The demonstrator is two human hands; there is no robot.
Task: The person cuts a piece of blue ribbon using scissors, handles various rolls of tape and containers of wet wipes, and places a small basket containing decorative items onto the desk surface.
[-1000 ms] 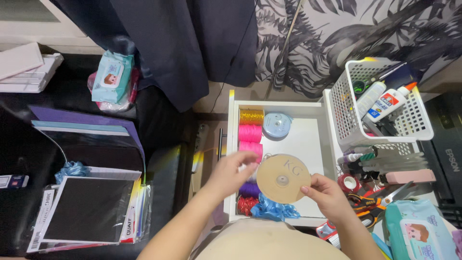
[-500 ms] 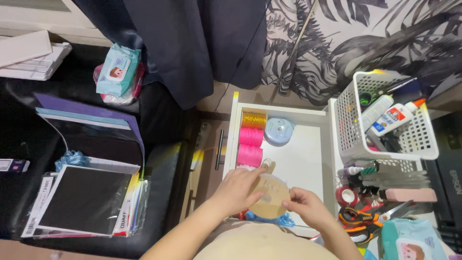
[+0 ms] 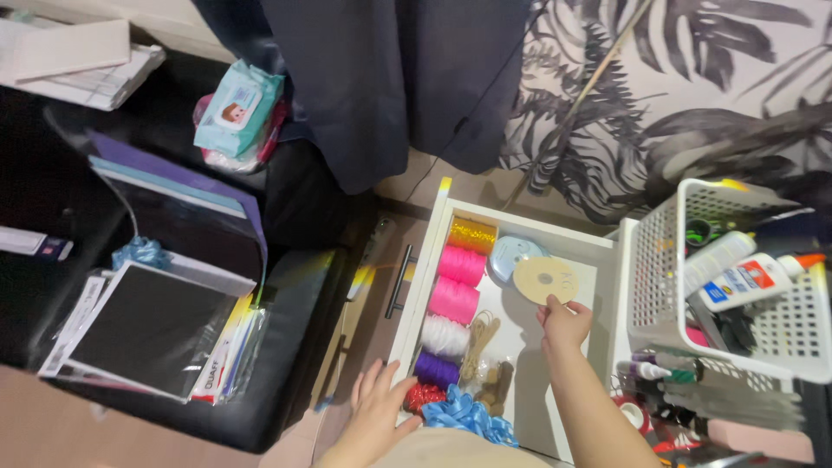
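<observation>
My right hand [image 3: 564, 325] grips the lower edge of a pale yellow disc [image 3: 544, 279] and holds it over the back of an open white drawer [image 3: 433, 234], next to a light blue ribbon spool [image 3: 510, 254]. My left hand [image 3: 379, 403] rests with fingers spread on the drawer's front left edge, beside a red ribbon [image 3: 422, 396] and a blue bow [image 3: 468, 414]. Along the drawer's left side lies a row of ribbon rolls: gold [image 3: 471, 234], two pink [image 3: 458, 280], white [image 3: 445, 334] and purple [image 3: 436, 368].
A white wire basket [image 3: 659, 277] with glue bottles stands right of the drawer. At the left, on a black surface, lie a black sheet in a plastic sleeve [image 3: 147, 325], a purple folder [image 3: 173, 186] and a wipes pack [image 3: 237, 108]. A dark curtain [image 3: 390, 78] hangs behind.
My right hand has carried the disc from the drawer's front to its back. My left hand let go of the disc and dropped to the drawer's front edge.
</observation>
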